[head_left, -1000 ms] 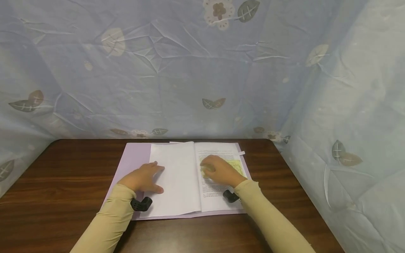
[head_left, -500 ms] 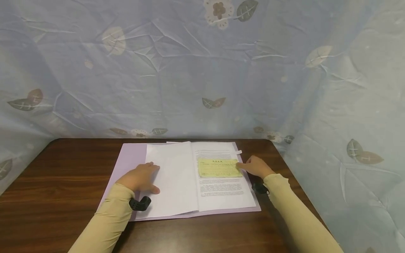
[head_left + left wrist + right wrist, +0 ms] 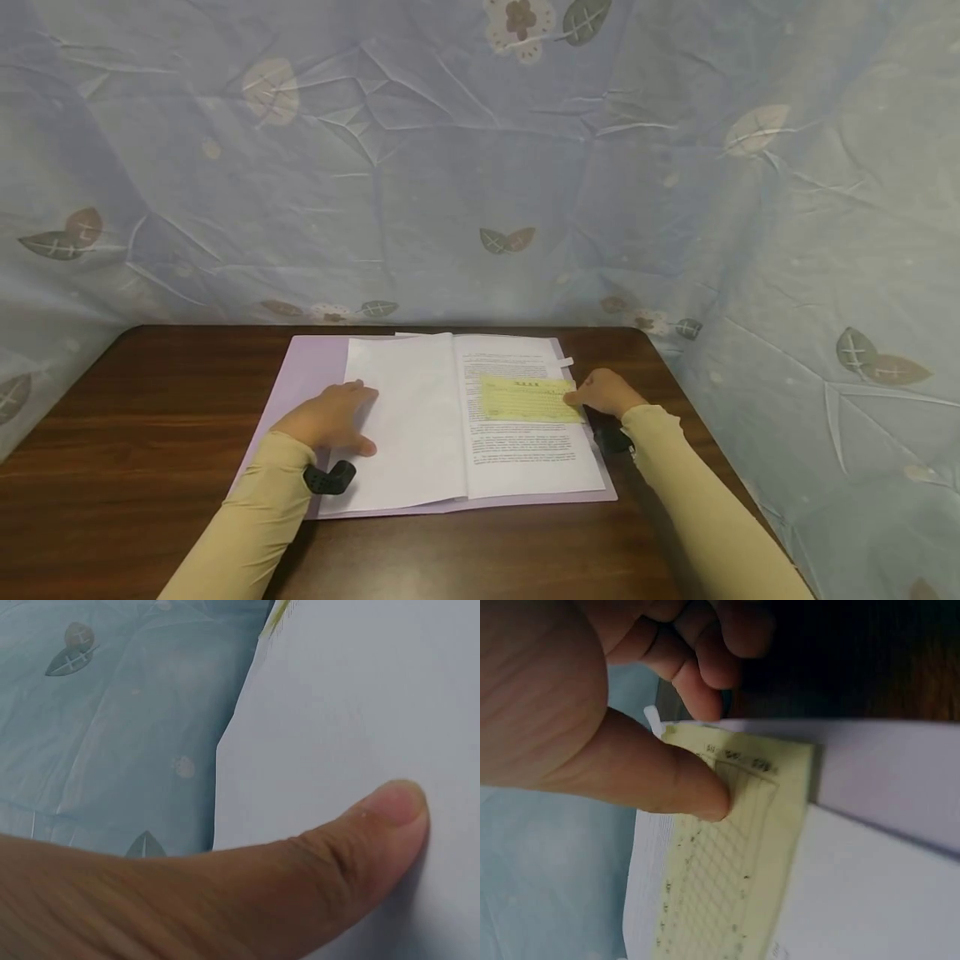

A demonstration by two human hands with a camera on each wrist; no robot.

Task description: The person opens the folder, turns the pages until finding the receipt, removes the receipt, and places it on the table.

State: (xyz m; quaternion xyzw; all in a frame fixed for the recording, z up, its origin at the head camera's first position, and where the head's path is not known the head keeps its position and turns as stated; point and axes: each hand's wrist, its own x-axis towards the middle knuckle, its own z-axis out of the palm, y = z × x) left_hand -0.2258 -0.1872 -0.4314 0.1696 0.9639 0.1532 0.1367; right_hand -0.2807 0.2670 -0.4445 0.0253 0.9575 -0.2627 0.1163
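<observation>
An open lilac folder (image 3: 309, 367) lies on the table with papers inside. Its left page (image 3: 408, 425) is blank white, and the right page (image 3: 525, 467) carries printed text. Over that text lies a yellow printed form slip (image 3: 525, 400). My right hand (image 3: 606, 393) pinches the slip's right end, the thumb (image 3: 682, 784) on top and the other fingers curled past the folder's edge. My left hand (image 3: 330, 417) rests on the left part of the blank page, fingers spread, its thumb (image 3: 360, 832) lying on the paper.
A small white tab (image 3: 566, 362) sticks out at the folder's upper right. The dark wooden table (image 3: 135, 433) extends on both sides and in front. A patterned blue-grey cloth (image 3: 420, 192) hangs behind and along the sides.
My right hand has moved from over the printed page to the slip's right end, and the slip has since shifted slightly right. My left hand has stayed on the blank page.
</observation>
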